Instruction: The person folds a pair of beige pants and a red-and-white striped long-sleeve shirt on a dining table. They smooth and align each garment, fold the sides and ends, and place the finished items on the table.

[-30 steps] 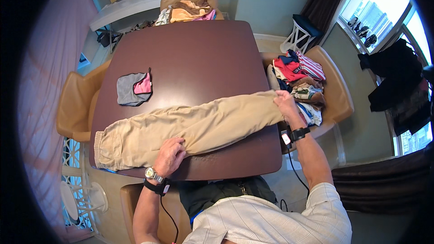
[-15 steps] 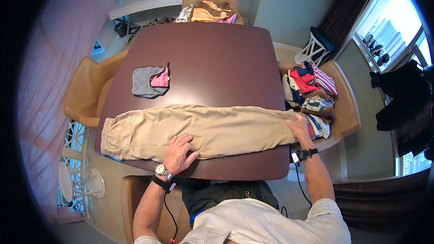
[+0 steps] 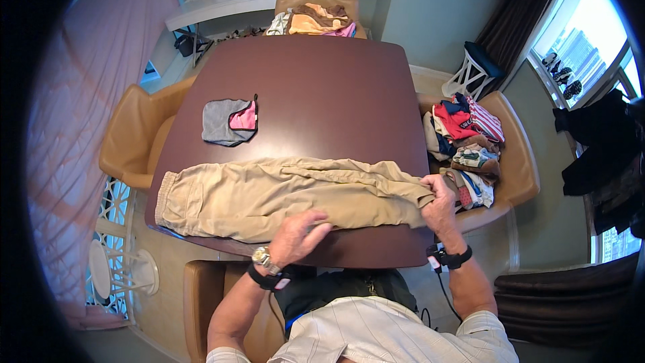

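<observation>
Tan trousers point(image 3: 269, 195) lie lengthwise along the near side of the dark brown table point(image 3: 316, 94), their elastic waistband at the left. At the right end, my right hand point(image 3: 439, 203) grips the trouser leg's hem, and the fabric there is bunched and creased. My left hand point(image 3: 295, 236) is at the near edge of the trousers, around their middle, with thumb and fingers apart and nothing held. Whether it touches the cloth I cannot tell. Farther back on the table lies a folded grey and pink cloth point(image 3: 225, 123) with black edging.
A tan chair point(image 3: 521, 141) at the right holds a pile of clothes point(image 3: 470, 128). Another chair at the far end carries more folded textiles point(image 3: 316, 19). An unoccupied tan chair point(image 3: 127, 138) stands at the left. A white side table point(image 3: 235, 1) is against the back wall.
My left hand has lifted off the trousers and shifted right. My right hand has drawn the hem slightly left, wrinkling the leg.
</observation>
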Action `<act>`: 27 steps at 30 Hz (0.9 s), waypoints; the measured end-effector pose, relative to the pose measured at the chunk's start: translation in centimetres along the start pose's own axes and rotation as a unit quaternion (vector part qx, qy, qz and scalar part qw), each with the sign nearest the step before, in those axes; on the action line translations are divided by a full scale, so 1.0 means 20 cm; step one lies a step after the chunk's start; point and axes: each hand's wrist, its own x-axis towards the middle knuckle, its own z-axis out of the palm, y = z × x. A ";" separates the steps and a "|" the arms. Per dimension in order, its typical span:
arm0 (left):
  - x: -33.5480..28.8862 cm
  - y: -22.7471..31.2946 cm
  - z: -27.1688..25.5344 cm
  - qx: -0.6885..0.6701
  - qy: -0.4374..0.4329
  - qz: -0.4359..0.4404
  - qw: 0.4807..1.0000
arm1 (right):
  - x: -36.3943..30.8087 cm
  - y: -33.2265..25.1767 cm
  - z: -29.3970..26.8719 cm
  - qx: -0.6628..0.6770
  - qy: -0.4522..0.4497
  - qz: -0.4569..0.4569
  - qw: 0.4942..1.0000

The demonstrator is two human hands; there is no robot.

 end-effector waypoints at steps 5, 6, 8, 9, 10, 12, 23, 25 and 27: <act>0.10 0.06 0.16 0.070 -0.018 0.063 0.995 | -0.05 -0.13 0.06 0.088 -0.042 0.026 0.995; 0.13 0.03 0.17 0.092 -0.003 0.095 0.991 | -0.06 -0.15 0.05 0.097 -0.048 0.030 0.994; 0.16 -0.06 0.21 0.103 0.001 0.088 0.991 | -0.09 -0.12 0.02 0.119 -0.058 0.047 0.990; 0.18 -0.11 0.21 0.107 0.008 0.085 0.991 | -0.09 -0.10 0.02 0.145 -0.051 0.046 0.987; 0.21 -0.15 0.21 0.108 0.014 0.083 0.991 | -0.10 -0.06 0.02 0.169 -0.042 0.046 0.984; 0.24 -0.20 0.21 0.133 0.030 0.077 0.988 | -0.10 0.06 -0.01 0.145 -0.005 0.057 0.988; 0.14 -0.40 0.05 0.203 0.013 0.080 0.976 | -0.08 0.70 -0.05 0.124 0.019 0.261 0.957; 0.10 -0.40 0.04 0.201 0.006 0.075 0.977 | -0.07 0.75 -0.06 0.181 -0.001 0.282 0.942; 0.06 -0.42 0.03 0.205 -0.009 0.062 0.977 | -0.11 0.76 -0.07 0.263 0.023 0.311 0.913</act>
